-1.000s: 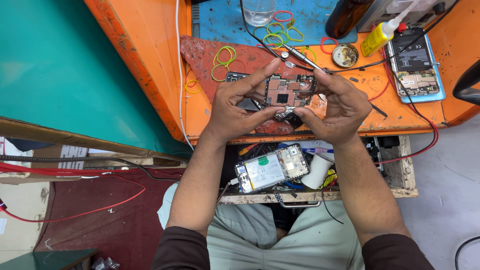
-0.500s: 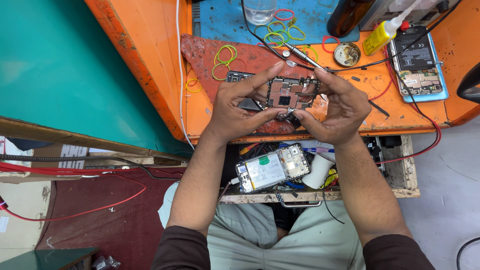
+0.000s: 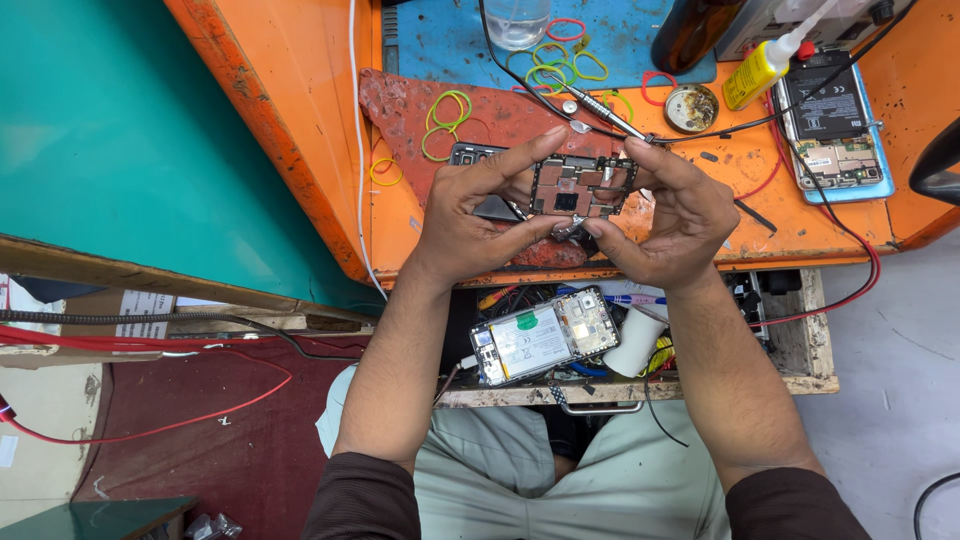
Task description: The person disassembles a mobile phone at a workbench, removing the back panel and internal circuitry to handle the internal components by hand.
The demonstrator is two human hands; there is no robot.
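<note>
Circuit board (image 3: 578, 187), dark with copper-coloured shields, was held just above the orange workbench (image 3: 800, 215), pinched at its 2 short edges: left hand (image 3: 470, 215) closed on the left edge, right hand (image 3: 680, 215) closed on the right. Fingertips kept to the rims would best spare the components. Nearer, an opened phone (image 3: 540, 338) lay in the drawer. Beyond, rubber bands (image 3: 445, 112), a screwdriver (image 3: 600, 110), a yellow glue bottle (image 3: 755, 70) and another opened phone (image 3: 830, 125) crowded the bench.
</note>
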